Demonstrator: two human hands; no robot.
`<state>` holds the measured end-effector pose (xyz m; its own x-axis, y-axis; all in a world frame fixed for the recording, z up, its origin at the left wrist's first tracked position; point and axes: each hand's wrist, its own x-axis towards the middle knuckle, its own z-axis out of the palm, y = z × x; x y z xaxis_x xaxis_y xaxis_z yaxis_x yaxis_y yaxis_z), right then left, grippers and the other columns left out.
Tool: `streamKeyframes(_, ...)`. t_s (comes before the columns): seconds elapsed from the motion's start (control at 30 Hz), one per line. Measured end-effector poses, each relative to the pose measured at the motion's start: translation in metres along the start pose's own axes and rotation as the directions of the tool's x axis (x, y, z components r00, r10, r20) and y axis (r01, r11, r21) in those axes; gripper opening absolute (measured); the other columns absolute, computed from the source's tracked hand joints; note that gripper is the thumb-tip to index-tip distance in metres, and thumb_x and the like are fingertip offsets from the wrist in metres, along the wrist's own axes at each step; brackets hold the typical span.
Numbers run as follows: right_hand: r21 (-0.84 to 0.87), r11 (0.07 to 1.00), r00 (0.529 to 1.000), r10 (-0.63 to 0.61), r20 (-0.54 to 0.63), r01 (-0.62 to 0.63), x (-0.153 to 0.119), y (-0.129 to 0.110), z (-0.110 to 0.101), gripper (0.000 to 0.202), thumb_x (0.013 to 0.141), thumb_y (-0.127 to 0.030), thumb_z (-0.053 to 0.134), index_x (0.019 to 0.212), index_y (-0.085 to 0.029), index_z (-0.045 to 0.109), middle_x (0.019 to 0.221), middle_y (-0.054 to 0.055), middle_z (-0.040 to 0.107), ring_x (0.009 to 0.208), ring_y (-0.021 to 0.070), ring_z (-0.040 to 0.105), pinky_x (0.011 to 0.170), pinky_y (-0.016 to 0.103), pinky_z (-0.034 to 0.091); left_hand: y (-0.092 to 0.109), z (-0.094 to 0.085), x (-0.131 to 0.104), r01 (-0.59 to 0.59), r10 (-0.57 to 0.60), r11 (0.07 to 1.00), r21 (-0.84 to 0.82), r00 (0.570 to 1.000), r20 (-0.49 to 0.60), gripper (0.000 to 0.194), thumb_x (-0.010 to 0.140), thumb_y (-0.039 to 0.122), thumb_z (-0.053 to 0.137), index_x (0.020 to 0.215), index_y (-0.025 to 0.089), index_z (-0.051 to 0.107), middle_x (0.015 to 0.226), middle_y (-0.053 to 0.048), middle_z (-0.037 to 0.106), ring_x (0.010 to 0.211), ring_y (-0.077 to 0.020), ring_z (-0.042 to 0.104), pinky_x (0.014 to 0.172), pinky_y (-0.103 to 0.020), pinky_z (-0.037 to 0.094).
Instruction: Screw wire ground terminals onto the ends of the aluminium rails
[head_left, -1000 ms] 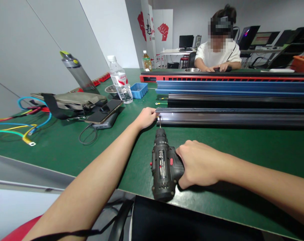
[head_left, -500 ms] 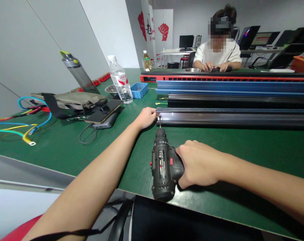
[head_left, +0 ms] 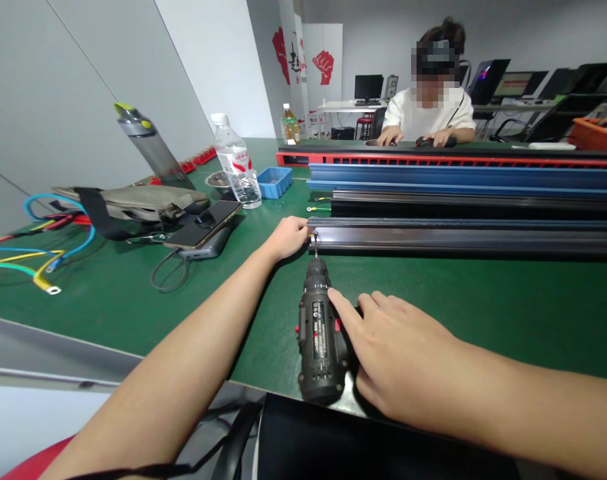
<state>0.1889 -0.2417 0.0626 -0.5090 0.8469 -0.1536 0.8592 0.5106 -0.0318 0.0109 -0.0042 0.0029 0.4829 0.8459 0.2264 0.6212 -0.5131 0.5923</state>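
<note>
A black power drill (head_left: 321, 347) lies along the near part of the table, its bit pointing away and reaching the left end of a long grey metal profile (head_left: 433, 239). My right hand (head_left: 393, 347) is round the drill's handle, with the index finger stretched out along the drill's body near the numbered collar. At the left end of the profile, my left hand (head_left: 289, 237) grips the edge, its fingertips partly hidden. A small fastener seems to be at the bit's tip, too small to make out.
Behind lie a black profile (head_left: 458, 205), a blue profile (head_left: 458, 179) and a red-edged rail (head_left: 293, 159). To the left are a water bottle (head_left: 238, 167), blue tray (head_left: 275, 183), phone (head_left: 203, 225), bag (head_left: 148, 200) and cables (head_left: 31, 270). A person (head_left: 428, 110) sits opposite.
My right index finger has stretched forward onto the drill's body, and the hand has shifted slightly. The left hand still holds the profile's end. Opposite, the person's hands have moved apart.
</note>
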Motion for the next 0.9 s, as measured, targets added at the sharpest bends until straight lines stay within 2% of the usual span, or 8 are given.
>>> streamKeyframes(0.1,0.083,0.996,0.999,-0.028,-0.037,0.031,-0.006,-0.005,-0.004,0.085,0.090,-0.034,0.053,0.165,-0.016,0.018,0.127,0.024,0.061,0.113,0.0372,0.060,0.092,0.048,0.048,0.001,0.000,0.000,-0.002,0.002,1.000,-0.003,1.000,-0.009,0.039,0.086,0.039,0.046,0.053,0.018,0.045,0.054,0.003,0.044,0.059,-0.0122,0.039,0.059,-0.025,0.031)
streamKeyframes(0.2,0.165,0.985,0.995,-0.034,-0.089,0.048,-0.007,-0.009,0.001,0.078,0.096,-0.057,0.048,0.164,-0.027,0.024,0.130,0.023,0.060,0.121,0.0407,0.055,0.094,0.052,0.045,0.003,0.000,0.000,-0.005,0.005,1.000,-0.003,1.000,-0.013,0.037,0.086,0.034,0.045,0.053,0.018,0.045,0.053,0.002,0.045,0.058,-0.0123,0.040,0.059,-0.025,0.031)
streamKeyframes(0.3,0.116,0.992,0.992,-0.027,-0.126,0.042,-0.001,-0.011,0.015,0.104,0.081,-0.088,0.048,0.163,-0.027,0.027,0.123,0.026,0.061,0.116,0.0447,0.056,0.092,0.057,0.045,0.003,0.000,0.000,-0.004,0.004,1.000,-0.004,1.000,-0.013,0.036,0.085,0.032,0.046,0.052,0.018,0.045,0.053,0.002,0.045,0.058,-0.0123,0.040,0.060,-0.025,0.030)
streamKeyframes(0.37,0.065,0.997,0.989,-0.034,-0.147,0.044,0.004,-0.012,0.023,0.115,0.072,-0.095,0.048,0.162,-0.026,0.029,0.114,0.025,0.062,0.106,0.0432,0.059,0.087,0.056,0.047,0.003,0.000,0.000,-0.007,0.007,1.000,-0.001,1.000,-0.014,0.036,0.085,0.033,0.046,0.052,0.018,0.045,0.053,0.003,0.045,0.058,-0.0123,0.040,0.059,-0.025,0.030)
streamKeyframes(0.47,0.010,0.998,0.982,-0.057,-0.180,0.060,0.009,-0.012,0.029,0.115,0.070,-0.096,0.048,0.160,-0.028,0.031,0.105,0.020,0.062,0.095,0.0384,0.061,0.080,0.052,0.050,0.001,0.001,0.000,-0.018,0.019,1.000,0.019,1.000,-0.018,0.038,0.086,0.035,0.045,0.053,0.018,0.045,0.054,0.002,0.044,0.058,-0.0120,0.039,0.059,-0.025,0.029)
streamKeyframes(0.63,-0.017,0.998,0.975,-0.057,-0.216,0.054,0.010,-0.013,0.029,0.106,0.072,-0.093,0.052,0.154,-0.027,0.038,0.096,0.016,0.061,0.088,0.0357,0.063,0.073,0.048,0.054,-0.001,0.001,0.001,-0.026,0.027,0.999,0.037,0.999,-0.017,0.039,0.086,0.037,0.044,0.053,0.017,0.044,0.054,0.002,0.043,0.059,-0.0115,0.038,0.058,-0.024,0.029)
streamKeyframes(0.77,0.005,0.999,0.978,-0.048,-0.202,0.051,0.010,-0.013,0.027,0.106,0.071,-0.092,0.055,0.152,-0.026,0.040,0.092,0.014,0.060,0.080,0.0339,0.065,0.065,0.044,0.055,-0.001,0.001,0.001,-0.023,0.024,0.999,0.038,1.000,-0.020,0.040,0.086,0.038,0.043,0.052,0.017,0.043,0.054,0.002,0.042,0.059,-0.0115,0.038,0.058,-0.024,0.029)
streamKeyframes(0.9,0.000,0.999,0.983,-0.043,-0.179,0.044,0.012,-0.014,0.025,0.108,0.070,-0.092,0.055,0.153,-0.026,0.039,0.092,0.014,0.061,0.079,0.0338,0.065,0.064,0.043,0.055,0.000,0.001,0.000,-0.025,0.026,0.999,0.035,0.999,-0.021,0.039,0.086,0.038,0.043,0.052,0.018,0.043,0.053,0.002,0.042,0.059,-0.0117,0.038,0.057,-0.024,0.029)
